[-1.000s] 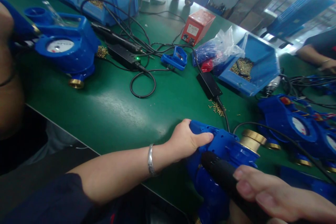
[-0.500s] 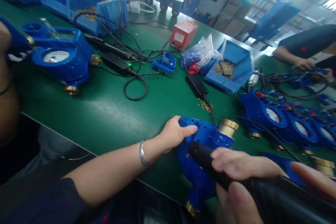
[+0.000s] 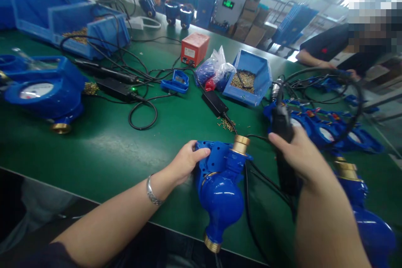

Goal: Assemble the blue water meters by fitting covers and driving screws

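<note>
My left hand [image 3: 187,160] grips the edge of a blue water meter [image 3: 221,194], thumb across its flat plate with small holes. The meter stands tilted at the table's front edge, its rounded underside facing me and brass threaded ends above and below. To the right, my right hand [image 3: 300,150] is wrapped round a black electric screwdriver [image 3: 282,146], held upright and away from the meter, with a cable looping from it. Another blue water meter [image 3: 366,213] lies partly behind my right forearm. Small brass screws [image 3: 226,124] are scattered beyond the held meter.
More blue meters [image 3: 326,134] stand in a row at right. A blue bin [image 3: 248,79] of screws, a plastic bag [image 3: 215,69], a red box [image 3: 195,48] and tangled cables lie farther back. Another meter [image 3: 44,90] is at left. Co-workers are across the table and at right.
My right hand has lifted the screwdriver off the meter and swung it right and away, turning it upright. My left hand still holds the meter. The view has shifted right.
</note>
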{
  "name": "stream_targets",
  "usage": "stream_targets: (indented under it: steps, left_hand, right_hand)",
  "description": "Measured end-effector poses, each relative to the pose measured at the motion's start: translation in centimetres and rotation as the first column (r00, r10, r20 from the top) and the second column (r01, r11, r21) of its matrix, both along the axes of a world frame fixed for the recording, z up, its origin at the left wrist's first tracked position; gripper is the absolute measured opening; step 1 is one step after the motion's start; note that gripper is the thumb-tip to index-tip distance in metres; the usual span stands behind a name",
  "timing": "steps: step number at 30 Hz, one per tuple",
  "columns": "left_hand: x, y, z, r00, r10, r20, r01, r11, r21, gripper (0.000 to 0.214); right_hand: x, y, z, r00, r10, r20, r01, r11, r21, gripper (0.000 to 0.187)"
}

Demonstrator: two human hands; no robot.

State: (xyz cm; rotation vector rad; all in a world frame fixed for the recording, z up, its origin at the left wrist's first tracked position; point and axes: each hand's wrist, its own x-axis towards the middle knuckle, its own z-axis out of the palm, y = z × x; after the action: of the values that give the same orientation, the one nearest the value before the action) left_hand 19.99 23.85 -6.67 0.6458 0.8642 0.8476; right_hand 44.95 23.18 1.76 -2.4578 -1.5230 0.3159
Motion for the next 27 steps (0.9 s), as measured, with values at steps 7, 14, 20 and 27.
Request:
stream_targets:
  steps: [7, 14, 20, 27]
  left_hand:
    - [0.0, 0.1, 0.2, 1.0, -0.007, -0.015, 0.007, 1.0, -0.012, 0.05]
    - [0.1, 0.0, 0.5, 1.0, -0.005, -0.018, 0.004, 0.999, -0.047, 0.054]
    - [0.0, -0.1, 0.0, 0.999, -0.039, 0.009, 0.039, 0.999, 0.005, 0.055]
    - [-0.1, -0.6, 0.2, 0.991, -0.085, 0.106, 0.081, 0.996, 0.036, 0.059]
  right_hand:
    - [-0.4, 1.2, -5.5, 0.985, -0.011, 0.175, 0.063, 0.953, -0.296, 0.042]
    - [-6.3, -4.7, -1.0, 0.992, 0.103, -0.067, -0.092, 0.984, 0.15, 0.053]
    - [-10.9, -7.0, -1.8, 0.928, 0.085, -0.362, -0.04, 0.991, 0.13, 0.071]
    - [-11.1, -7.1, -1.1, 0.804, 0.01, -0.594, 0.117, 0.978, 0.174, 0.066]
